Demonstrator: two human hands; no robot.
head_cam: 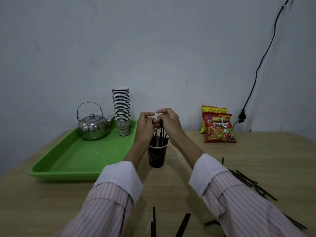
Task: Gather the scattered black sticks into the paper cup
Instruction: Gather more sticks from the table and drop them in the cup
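Observation:
A dark paper cup stands upright in the middle of the wooden table, with several black sticks standing in it. Both hands hover just above the cup's mouth. My right hand pinches the tops of a few sticks that reach down into the cup. My left hand is beside it with fingers curled, touching the same bunch; I cannot tell if it grips any. More black sticks lie loose at the right and along the near edge.
A green tray at the left holds a steel kettle and a tall stack of paper cups. Two snack bags lean against the wall at the back right. A black cable hangs down the wall.

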